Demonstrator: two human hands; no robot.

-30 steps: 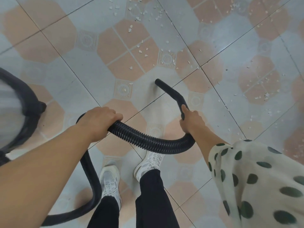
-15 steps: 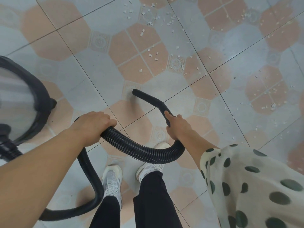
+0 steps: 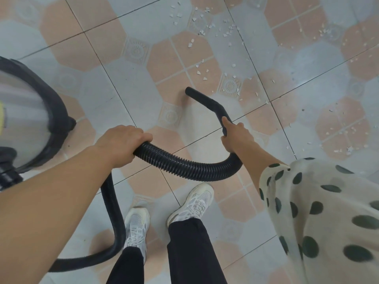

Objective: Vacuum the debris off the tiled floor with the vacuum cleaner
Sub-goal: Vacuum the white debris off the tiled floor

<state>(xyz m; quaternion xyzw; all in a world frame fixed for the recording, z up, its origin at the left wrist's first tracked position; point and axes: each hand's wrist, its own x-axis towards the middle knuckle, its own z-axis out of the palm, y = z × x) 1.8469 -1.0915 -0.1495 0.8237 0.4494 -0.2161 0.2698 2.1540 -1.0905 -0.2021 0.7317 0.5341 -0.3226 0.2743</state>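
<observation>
Black ribbed hose [image 3: 184,167] sags between our hands. Our left hand [image 3: 123,144] wraps tight over it; our right hand [image 3: 235,138] grips the rigid nozzle [image 3: 207,101], thumb laid along the tube. Nozzle mouth sits low over the floor [image 3: 143,95], ahead of both hands. White debris [image 3: 207,27] lies scattered beyond the nozzle and out past our right hand. Vacuum [image 3: 30,119] stands just outside our left hand. Our shoes [image 3: 192,203] stand below the hose.
</observation>
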